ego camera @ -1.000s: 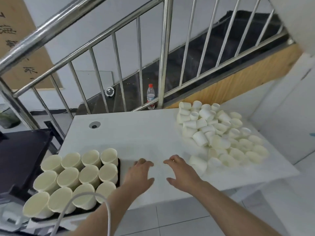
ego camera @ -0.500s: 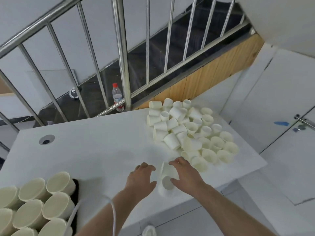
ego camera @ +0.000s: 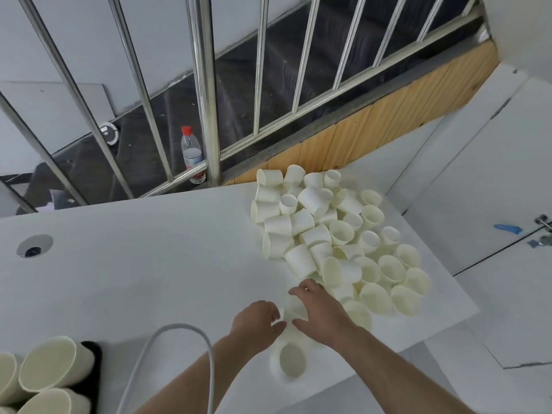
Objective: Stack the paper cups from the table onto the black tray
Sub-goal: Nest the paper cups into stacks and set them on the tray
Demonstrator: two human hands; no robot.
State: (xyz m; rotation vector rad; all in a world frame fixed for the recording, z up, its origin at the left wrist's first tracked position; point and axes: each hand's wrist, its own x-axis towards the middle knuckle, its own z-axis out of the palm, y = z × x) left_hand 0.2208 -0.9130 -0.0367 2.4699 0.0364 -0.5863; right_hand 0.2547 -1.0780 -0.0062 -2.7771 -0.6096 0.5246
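Paper cups (ego camera: 325, 231) in the heap at 2 o'clock: matt cream paper, smooth walls, rolled rims. Same matt paper on the cups (ego camera: 47, 372) at 8 o'clock, standing on the black tray (ego camera: 95, 366), matt, material unclear. Table (ego camera: 134, 264): white, smooth, low sheen. Railing (ego camera: 206, 85) at 12 o'clock: polished metal, glossy. Behind it, bottle (ego camera: 192, 155): clear glossy plastic, red cap. Panel (ego camera: 388, 121) at 1 o'clock: bare wood, visible grain, matt. Cable (ego camera: 209, 348) at 6 o'clock: smooth white plastic sheath.
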